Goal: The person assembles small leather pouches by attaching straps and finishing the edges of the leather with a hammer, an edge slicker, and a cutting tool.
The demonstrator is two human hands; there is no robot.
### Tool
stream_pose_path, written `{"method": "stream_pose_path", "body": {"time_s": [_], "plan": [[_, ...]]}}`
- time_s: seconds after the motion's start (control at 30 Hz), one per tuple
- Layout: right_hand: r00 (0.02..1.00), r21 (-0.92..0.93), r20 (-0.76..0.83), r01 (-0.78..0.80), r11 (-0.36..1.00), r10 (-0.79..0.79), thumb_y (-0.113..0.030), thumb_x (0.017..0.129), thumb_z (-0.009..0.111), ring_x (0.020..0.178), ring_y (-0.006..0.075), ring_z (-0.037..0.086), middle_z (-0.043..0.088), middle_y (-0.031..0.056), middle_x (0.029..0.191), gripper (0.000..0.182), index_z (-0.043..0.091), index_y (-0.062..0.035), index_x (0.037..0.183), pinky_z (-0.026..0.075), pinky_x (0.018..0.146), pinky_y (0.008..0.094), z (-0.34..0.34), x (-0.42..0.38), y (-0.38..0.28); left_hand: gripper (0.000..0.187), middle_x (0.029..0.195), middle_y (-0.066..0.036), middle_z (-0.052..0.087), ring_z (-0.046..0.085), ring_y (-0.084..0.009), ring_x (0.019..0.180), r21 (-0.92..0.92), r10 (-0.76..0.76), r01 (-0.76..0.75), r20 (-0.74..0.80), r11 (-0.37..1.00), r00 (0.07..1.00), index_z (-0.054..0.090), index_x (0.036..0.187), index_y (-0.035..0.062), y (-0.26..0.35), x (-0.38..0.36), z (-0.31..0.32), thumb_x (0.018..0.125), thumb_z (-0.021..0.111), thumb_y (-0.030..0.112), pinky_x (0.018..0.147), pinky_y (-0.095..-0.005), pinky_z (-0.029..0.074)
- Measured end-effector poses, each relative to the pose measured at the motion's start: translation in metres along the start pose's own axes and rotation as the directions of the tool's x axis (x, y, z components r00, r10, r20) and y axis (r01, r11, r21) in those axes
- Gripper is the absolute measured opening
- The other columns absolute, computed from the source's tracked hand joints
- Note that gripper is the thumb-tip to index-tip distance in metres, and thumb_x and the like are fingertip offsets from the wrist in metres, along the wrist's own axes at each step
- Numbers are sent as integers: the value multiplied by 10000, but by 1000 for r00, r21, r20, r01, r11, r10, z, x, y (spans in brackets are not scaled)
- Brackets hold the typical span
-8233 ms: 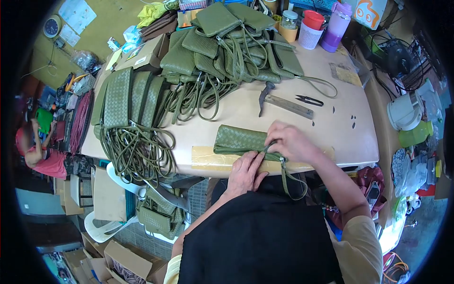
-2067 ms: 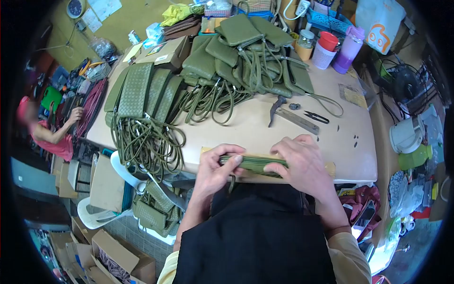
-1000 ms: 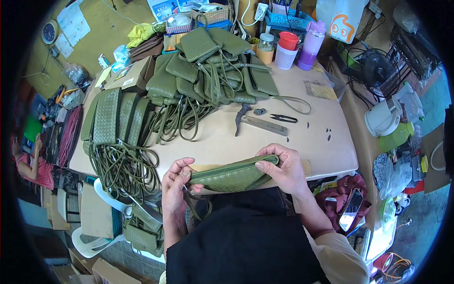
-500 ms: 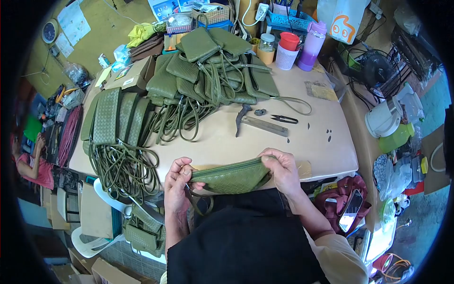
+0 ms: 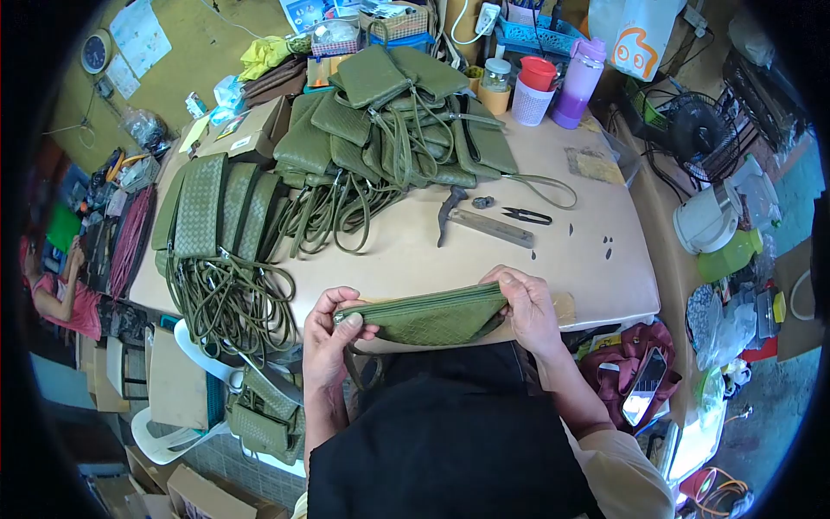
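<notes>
A green woven pouch (image 5: pixel 441 318) with a zipper along its top edge is held level in front of the body, at the table's near edge. My left hand (image 5: pixel 333 333) pinches its left end, where a thin strap hangs down. The right end is gripped between the thumb and fingers of my right hand (image 5: pixel 527 310). Beyond the pouch, a hammer (image 5: pixel 488 227) and black thread snips (image 5: pixel 526 216) lie on the table (image 5: pixel 415 259). A large heap of similar green pouches (image 5: pixel 346 121) with straps covers the back.
Stacked green pouches (image 5: pixel 203 208) sit at the left, straps (image 5: pixel 229 298) hanging over the edge. A purple bottle (image 5: pixel 579 84) and a red cup (image 5: pixel 537 74) stand at the back right. Another person (image 5: pixel 73 294) is at far left. A maroon bag (image 5: pixel 618 368) lies at lower right.
The pouch has been drawn straighter and sits slightly higher, with its right end moved right along with my right hand. My left thumb now lies over the left zipper end.
</notes>
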State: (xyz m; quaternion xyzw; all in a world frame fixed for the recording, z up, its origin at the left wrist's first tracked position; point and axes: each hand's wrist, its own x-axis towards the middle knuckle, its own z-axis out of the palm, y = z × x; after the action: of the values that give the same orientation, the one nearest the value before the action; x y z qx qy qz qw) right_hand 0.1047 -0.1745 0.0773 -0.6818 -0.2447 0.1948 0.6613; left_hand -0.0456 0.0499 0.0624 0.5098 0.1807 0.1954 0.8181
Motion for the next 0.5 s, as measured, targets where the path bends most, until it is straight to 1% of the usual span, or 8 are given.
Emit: {"method": "stream_pose_path", "body": {"time_s": [0.07,0.1,0.17,0.2,0.27,0.3,0.37,0.5], "plan": [[1000,17,-9,18,1000,-18,-286,992,417,613,23,426,560,-37,721,372,639,-8,883,327,546,186,-1,0,1,393,883,-112,665,656,-142,665,42,55,-56,26,998,998,500,1179,-4,3,-1,1,841,675,92,608,-217,541],[1000,24,5,19,1000,-19,-286,992,417,613,23,426,560,-37,721,372,639,-8,883,327,546,186,-1,0,2,406,882,-113,665,660,-148,679,33,39,-40,46,999,998,499,1187,-2,5,-2,3,831,678,75,621,-223,543],[998,25,-52,39,999,-38,-289,993,426,607,23,411,547,-40,716,364,634,-13,881,317,546,186,-2,1,3,449,907,-123,665,679,-179,729,22,2,-3,40,1000,999,486,1226,-7,8,-6,6,817,670,33,657,-242,561],[999,45,-24,32,998,-31,-309,1016,415,659,35,452,550,-37,740,387,633,-18,884,353,579,197,-5,1,3,459,927,-128,661,686,-191,749,-7,-12,12,55,1000,998,475,1241,-13,8,-8,7,819,656,8,677,-251,570],[999,42,-40,-6,999,8,-280,992,442,596,15,387,543,-24,733,343,621,-14,869,284,518,188,-10,4,10,476,963,-135,652,696,-210,781,-42,-29,32,82,999,996,455,1268,-20,9,-9,7,823,622,-41,710,-265,583],[1000,53,-8,-8,999,9,-280,992,442,596,15,387,543,-24,733,343,621,-14,869,284,518,188,-11,4,13,482,979,-136,648,699,-217,792,-50,-34,40,101,998,994,446,1280,-21,9,-8,8,826,603,-66,724,-268,587],[999,122,-43,-28,992,34,-252,998,433,591,13,379,538,-20,732,329,614,-13,861,275,513,186,-12,5,16,468,970,-128,646,698,-207,790,-51,-3,8,106,999,994,444,1280,-14,9,-8,9,842,602,-71,728,-263,586],[1000,100,-27,-5,995,8,-220,1003,423,593,14,376,535,-15,732,321,605,-8,845,276,526,181,-11,4,11,422,941,-95,644,692,-181,776,-48,2,2,90,999,996,469,1237,-10,3,-7,9,869,671,28,707,-249,581]]}}
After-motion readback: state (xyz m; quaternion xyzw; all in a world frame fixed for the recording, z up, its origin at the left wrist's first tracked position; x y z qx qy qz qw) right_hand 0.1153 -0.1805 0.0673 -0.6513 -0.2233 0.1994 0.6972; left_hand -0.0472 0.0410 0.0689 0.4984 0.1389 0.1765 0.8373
